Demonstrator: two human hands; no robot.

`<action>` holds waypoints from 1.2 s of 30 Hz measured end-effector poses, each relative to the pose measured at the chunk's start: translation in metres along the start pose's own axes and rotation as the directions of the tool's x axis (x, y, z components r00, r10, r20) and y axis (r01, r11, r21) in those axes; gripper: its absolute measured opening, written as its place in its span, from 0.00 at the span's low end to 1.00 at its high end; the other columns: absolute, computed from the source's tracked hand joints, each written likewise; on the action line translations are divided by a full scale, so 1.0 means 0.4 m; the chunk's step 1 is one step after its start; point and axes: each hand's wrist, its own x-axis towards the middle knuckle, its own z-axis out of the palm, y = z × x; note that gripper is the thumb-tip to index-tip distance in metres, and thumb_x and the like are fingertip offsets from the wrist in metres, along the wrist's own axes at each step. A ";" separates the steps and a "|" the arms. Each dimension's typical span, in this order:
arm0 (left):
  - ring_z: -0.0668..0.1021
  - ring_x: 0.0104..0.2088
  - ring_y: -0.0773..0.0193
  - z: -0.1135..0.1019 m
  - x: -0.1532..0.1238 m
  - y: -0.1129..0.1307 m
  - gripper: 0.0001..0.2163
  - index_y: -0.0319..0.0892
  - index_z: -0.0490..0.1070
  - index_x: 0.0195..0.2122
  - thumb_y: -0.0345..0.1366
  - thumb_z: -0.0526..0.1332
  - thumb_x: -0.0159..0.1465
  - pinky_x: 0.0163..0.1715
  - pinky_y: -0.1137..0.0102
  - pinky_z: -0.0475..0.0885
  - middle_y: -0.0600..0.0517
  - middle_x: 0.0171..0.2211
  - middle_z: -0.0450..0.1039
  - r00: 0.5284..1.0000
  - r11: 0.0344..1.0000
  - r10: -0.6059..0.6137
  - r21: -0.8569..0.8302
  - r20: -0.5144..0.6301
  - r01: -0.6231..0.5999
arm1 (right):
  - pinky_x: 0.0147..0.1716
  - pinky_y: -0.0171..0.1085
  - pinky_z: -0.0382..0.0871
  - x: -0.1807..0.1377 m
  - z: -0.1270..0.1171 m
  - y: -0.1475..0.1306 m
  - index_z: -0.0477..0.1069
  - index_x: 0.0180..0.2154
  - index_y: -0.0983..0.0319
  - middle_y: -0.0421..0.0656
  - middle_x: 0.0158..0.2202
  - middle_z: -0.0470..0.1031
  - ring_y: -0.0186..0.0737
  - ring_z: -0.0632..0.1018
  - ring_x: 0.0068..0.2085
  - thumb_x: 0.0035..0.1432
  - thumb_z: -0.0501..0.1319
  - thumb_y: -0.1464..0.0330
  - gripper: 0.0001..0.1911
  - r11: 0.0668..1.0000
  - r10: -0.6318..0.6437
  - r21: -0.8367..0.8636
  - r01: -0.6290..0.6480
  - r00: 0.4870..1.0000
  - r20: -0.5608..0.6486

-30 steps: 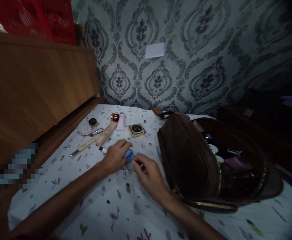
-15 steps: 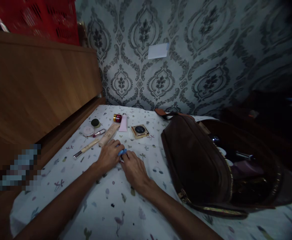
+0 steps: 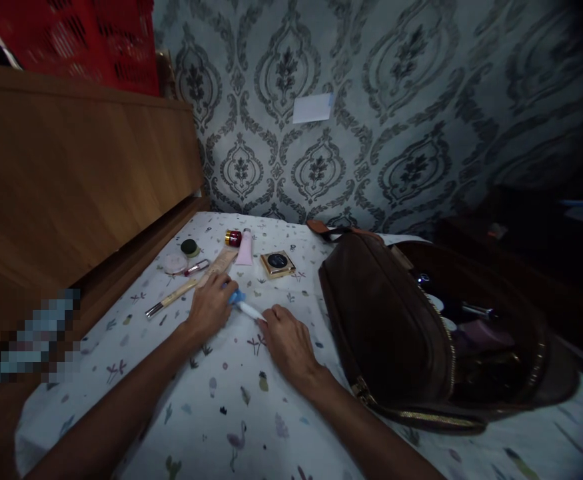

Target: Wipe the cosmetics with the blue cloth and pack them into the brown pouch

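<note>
mid-frame, the left hand (image 3: pixel 210 308) pinches the blue cap end of a slim white tube (image 3: pixel 245 307), its long axis running lower-right to the right hand (image 3: pixel 287 341) fingertips gripping the other end.

Home bedroom, dimly lit. Damask wallpaper (image 3: pixel 371 133) covering wall; wooden headboard (image 3: pixel 71 173) running along left; printed bedsheet (image 3: pixel 231 413) with flamingo motifs spreading underneath. Cosmetics lying scattered on sheet: compact (image 3: pixel 278 263), pink tube (image 3: pixel 244 248), brush (image 3: pixel 171 299). Open brown bag (image 3: pixel 396 327) sitting at right, holding more toiletries.
</note>
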 end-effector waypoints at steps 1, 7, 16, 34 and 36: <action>0.68 0.57 0.49 -0.003 0.002 -0.003 0.14 0.44 0.71 0.47 0.24 0.56 0.63 0.46 0.58 0.73 0.44 0.55 0.67 0.999 0.999 -0.046 0.018 -0.008 0.046 | 0.36 0.37 0.67 0.002 -0.002 0.006 0.73 0.41 0.61 0.47 0.42 0.76 0.44 0.78 0.45 0.69 0.54 0.69 0.09 1.000 0.025 0.003 -0.025 1.000 -0.001; 0.69 0.56 0.39 0.001 0.006 -0.023 0.15 0.39 0.67 0.53 0.27 0.54 0.65 0.43 0.50 0.75 0.34 0.58 0.62 0.962 0.959 -0.271 0.089 0.003 0.270 | 0.34 0.35 0.63 0.008 -0.007 0.027 0.73 0.40 0.61 0.46 0.42 0.77 0.41 0.78 0.42 0.70 0.53 0.67 0.11 0.993 0.112 0.040 -0.112 0.994 -0.004; 0.72 0.52 0.49 -0.004 0.005 -0.026 0.13 0.44 0.68 0.52 0.37 0.55 0.68 0.44 0.58 0.73 0.42 0.55 0.63 0.967 0.968 -0.252 0.007 0.046 0.252 | 0.32 0.35 0.59 0.013 -0.009 0.036 0.75 0.38 0.62 0.46 0.39 0.79 0.40 0.79 0.38 0.69 0.53 0.68 0.12 0.975 0.198 0.109 -0.194 0.980 -0.026; 0.78 0.46 0.56 0.037 -0.016 0.024 0.15 0.49 0.68 0.55 0.34 0.54 0.68 0.42 0.62 0.76 0.46 0.57 0.63 0.999 0.985 -0.006 -0.172 -0.045 -0.002 | 0.29 0.35 0.53 0.022 0.012 0.057 0.75 0.35 0.62 0.45 0.31 0.78 0.39 0.75 0.31 0.67 0.52 0.66 0.14 0.955 0.221 0.216 -0.201 0.973 -0.071; 0.78 0.48 0.55 0.037 -0.016 0.024 0.17 0.49 0.67 0.56 0.32 0.54 0.67 0.42 0.62 0.76 0.46 0.59 0.63 1.000 0.989 -0.006 -0.150 -0.025 0.002 | 0.29 0.35 0.53 0.022 0.013 0.057 0.75 0.34 0.62 0.44 0.30 0.78 0.39 0.75 0.31 0.67 0.53 0.66 0.14 0.951 0.225 0.234 -0.204 0.972 -0.069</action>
